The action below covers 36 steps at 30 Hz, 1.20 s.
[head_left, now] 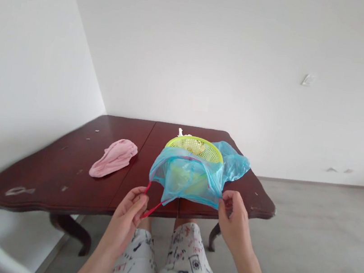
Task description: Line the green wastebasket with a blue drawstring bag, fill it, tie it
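Note:
A thin, see-through blue plastic bag (192, 181) with a red drawstring (151, 209) hangs between my two hands near the table's front edge. My left hand (131, 207) pinches the red drawstring, which is pulled out in a loop from the bag's rim. With thumb and finger, my right hand (233, 215) grips the bag's right edge. Right behind the bag stands a yellow-green mesh basket (212, 152), its lower front hidden by the blue plastic. What lies inside the basket is hard to make out.
The dark red wooden table (61, 164) has a wavy edge. A pink cloth (115, 158) lies left of the basket. More crumpled blue plastic (234, 162) spreads at the right, and something white (180, 132) shows behind the basket. White walls stand behind and at the left.

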Each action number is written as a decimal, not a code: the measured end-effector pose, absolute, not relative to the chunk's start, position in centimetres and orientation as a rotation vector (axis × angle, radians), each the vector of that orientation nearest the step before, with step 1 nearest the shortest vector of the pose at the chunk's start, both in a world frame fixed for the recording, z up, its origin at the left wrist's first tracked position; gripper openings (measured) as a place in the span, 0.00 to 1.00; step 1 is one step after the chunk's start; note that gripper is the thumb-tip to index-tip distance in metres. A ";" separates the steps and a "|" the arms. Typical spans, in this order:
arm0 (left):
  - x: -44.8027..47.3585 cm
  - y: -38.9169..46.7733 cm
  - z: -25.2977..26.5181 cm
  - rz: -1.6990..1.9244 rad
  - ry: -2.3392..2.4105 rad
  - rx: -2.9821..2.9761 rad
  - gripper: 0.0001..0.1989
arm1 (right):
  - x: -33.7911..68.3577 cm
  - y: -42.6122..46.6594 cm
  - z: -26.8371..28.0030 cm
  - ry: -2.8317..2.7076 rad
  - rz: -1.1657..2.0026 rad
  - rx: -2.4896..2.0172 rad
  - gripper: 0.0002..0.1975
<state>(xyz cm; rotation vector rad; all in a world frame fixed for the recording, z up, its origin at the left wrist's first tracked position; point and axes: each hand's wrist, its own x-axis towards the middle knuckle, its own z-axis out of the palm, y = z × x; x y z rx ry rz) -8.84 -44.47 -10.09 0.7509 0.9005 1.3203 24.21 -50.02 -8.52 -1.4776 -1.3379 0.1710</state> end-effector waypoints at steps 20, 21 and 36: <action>3.8 -41.5 -3.3 0.964 0.708 1.414 0.25 | 21.4 -49.5 -6.0 -1.058 0.708 -1.145 0.21; 3.3 -41.5 -3.1 0.966 0.705 1.406 0.24 | 21.8 -49.2 -6.5 -1.029 0.660 -1.162 0.20; -4.3 -37.5 7.0 1.217 0.291 1.141 0.12 | 25.3 -41.3 -0.6 -1.170 0.137 -1.241 0.10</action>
